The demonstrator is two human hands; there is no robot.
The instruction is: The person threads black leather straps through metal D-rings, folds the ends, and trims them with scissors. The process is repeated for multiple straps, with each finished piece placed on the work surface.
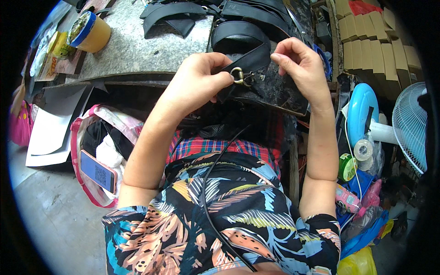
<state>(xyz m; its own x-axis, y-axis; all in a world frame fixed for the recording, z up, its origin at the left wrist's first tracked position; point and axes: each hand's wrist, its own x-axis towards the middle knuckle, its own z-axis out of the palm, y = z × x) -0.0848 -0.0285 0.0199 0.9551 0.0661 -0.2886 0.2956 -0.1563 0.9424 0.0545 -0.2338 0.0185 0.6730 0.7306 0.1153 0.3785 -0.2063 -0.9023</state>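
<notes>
My left hand (pixel 197 80) pinches a black leather-like strap at its metal buckle (pixel 237 75), a pale gold D-shaped ring. A small dark metal piece sits just right of the ring. The black strap (pixel 254 57) loops up and back from there over the dark work surface. To the right, my right hand (pixel 298 64) is raised with thumb and forefinger curled together, apart from the buckle. Whether anything small is between those fingertips cannot be made out. More black straps (pixel 176 13) lie at the back of the table.
A grey speckled slab (pixel 133 50) tops the table, with a blue-rimmed yellow jar (pixel 94 34) at its left. Below left, a phone (pixel 97 172) lies on a pink-edged bag (pixel 75 142). A fan (pixel 410 123), bottles and plastic bags crowd the right, below stacked brown cardboard pieces (pixel 366 55).
</notes>
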